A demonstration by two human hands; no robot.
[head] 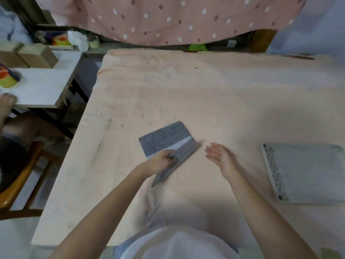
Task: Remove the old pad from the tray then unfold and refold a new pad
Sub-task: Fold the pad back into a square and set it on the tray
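On my far left I see a side table (43, 85) with two boxes (28, 56) and a tape roll (8, 80), beside a wooden chair (24, 171). One grey pad (165, 136) lies mid-cloth (205, 94), partly folded; my left hand (161, 160) grips its near flap, fingers curled round the edge. My right hand (219, 156) hovers just beside it, fingers straight, holding nothing. One perforated tray (306, 172) sits well apart near the right edge, bare cloth between.
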